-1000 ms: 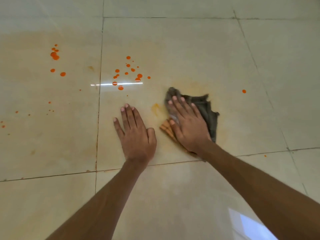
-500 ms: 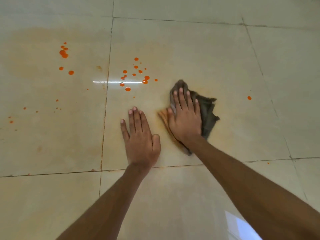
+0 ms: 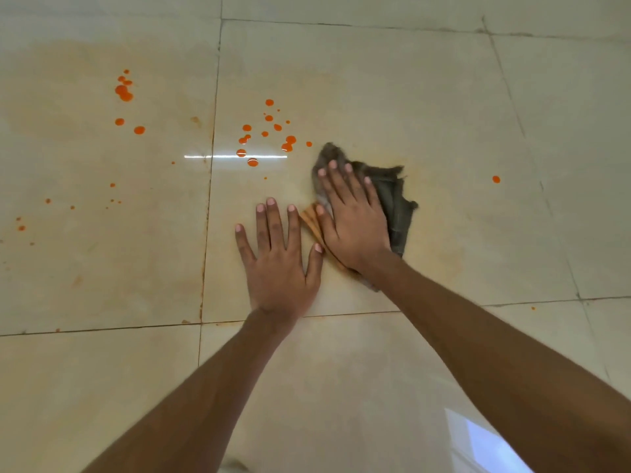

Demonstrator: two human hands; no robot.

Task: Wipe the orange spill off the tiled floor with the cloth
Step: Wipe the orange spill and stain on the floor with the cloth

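Observation:
My right hand [image 3: 353, 220] lies flat on a crumpled grey cloth [image 3: 392, 199], pressing it onto the cream tiled floor [image 3: 426, 107]. The cloth's near left edge is stained orange. My left hand [image 3: 278, 261] rests flat on the tile just left of the cloth, fingers spread, holding nothing. A cluster of orange drops [image 3: 269, 134] sits just beyond and left of the cloth. More orange drops [image 3: 124, 93] lie on the far left tile, and smaller specks [image 3: 71, 206] are scattered lower left. A single orange drop [image 3: 496, 179] lies to the right.
Faint orange smears tint the tiles around the cloth and at the upper left. Grout lines [image 3: 208, 199] cross the floor, some stained orange. A bright window reflection [image 3: 485, 442] shows at the lower right.
My right hand has slid the cloth forward and slightly left, closer to the middle cluster of drops; the small orange smear beside the cloth is gone. The left hand stays planted.

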